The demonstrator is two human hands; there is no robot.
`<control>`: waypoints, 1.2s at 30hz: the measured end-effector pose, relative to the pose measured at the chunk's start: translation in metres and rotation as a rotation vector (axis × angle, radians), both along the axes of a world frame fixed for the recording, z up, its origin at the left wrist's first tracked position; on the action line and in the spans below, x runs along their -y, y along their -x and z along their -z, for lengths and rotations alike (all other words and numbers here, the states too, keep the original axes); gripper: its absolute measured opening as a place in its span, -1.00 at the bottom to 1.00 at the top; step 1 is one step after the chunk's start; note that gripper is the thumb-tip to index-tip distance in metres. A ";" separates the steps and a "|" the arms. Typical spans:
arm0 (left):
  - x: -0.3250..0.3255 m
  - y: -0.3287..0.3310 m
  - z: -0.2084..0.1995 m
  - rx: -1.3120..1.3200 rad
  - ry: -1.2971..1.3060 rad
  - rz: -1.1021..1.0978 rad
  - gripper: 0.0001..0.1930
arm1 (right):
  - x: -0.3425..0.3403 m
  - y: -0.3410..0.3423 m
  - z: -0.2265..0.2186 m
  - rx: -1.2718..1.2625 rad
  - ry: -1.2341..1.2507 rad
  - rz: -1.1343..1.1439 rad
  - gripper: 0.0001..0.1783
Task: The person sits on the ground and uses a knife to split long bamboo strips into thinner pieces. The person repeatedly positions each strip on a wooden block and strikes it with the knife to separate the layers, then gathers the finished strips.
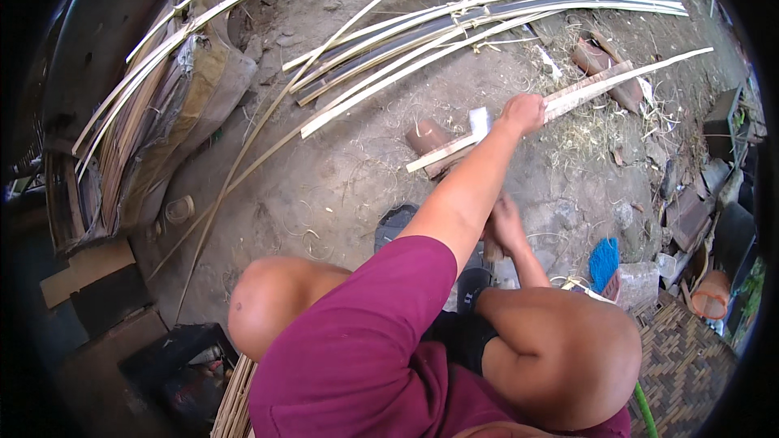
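My left arm, in a maroon sleeve, stretches forward and right across my knees. At its end my left hand (523, 113) is closed around a long pale bamboo strip (661, 66), which lies along a narrow wooden board (591, 89). The strip's near end (438, 154) rests over a brown block (428, 136). Beside my wrist is a small bright white piece (479, 122), too glaring to identify. My right hand (507, 224) is low by my feet, fingers curled next to a brown wooden piece (492, 248); my left forearm partly hides what it grips.
Several split bamboo strips (454, 28), tied together, lie on the dirt ground ahead. More strips lean over a sack-covered stack (203, 81) at left. A brown block (604, 73) supports the board's far end. Blue netting (603, 264), rubble and a woven mat (682, 365) are at right.
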State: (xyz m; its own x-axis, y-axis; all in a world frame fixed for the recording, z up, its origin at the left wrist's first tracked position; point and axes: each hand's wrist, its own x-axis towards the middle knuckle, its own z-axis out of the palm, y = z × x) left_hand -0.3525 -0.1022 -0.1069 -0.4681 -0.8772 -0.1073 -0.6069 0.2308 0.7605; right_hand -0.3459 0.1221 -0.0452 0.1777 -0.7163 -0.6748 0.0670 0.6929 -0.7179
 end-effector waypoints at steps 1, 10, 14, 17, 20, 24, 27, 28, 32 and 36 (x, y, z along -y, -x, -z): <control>0.000 0.000 0.000 0.001 -0.003 -0.007 -0.71 | -0.002 0.007 0.012 0.030 -0.005 0.253 -0.68; 0.007 -0.001 0.007 0.012 0.037 -0.043 -0.69 | -0.024 -0.008 0.017 -0.082 0.070 -0.009 -0.61; 0.005 -0.001 0.013 -0.008 0.001 -0.083 -0.70 | -0.001 0.012 -0.013 -0.274 0.024 -0.201 -0.56; 0.004 0.005 0.005 -0.028 -0.009 -0.082 -0.72 | 0.008 0.032 0.000 -0.019 -0.067 0.122 -0.56; 0.005 0.002 0.008 -0.014 0.033 -0.081 -0.73 | -0.021 -0.005 0.004 -0.119 0.009 -0.498 -0.67; 0.004 0.000 -0.003 0.044 -0.032 -0.049 -0.73 | -0.033 -0.014 0.002 -0.074 0.116 -0.368 -0.66; 0.008 -0.011 -0.001 0.139 -0.018 0.027 -0.76 | -0.020 -0.008 -0.011 0.096 0.000 -0.320 -0.68; 0.010 -0.013 -0.005 0.197 -0.020 0.141 -0.75 | -0.021 0.000 -0.013 0.126 -0.037 -0.207 -0.69; 0.049 -0.057 -0.076 0.677 0.222 0.768 -0.83 | -0.029 0.022 -0.001 0.105 -0.064 0.308 -0.75; 0.046 -0.224 -0.120 0.947 0.202 0.875 -0.75 | -0.027 0.043 0.010 -0.574 0.490 0.080 -0.56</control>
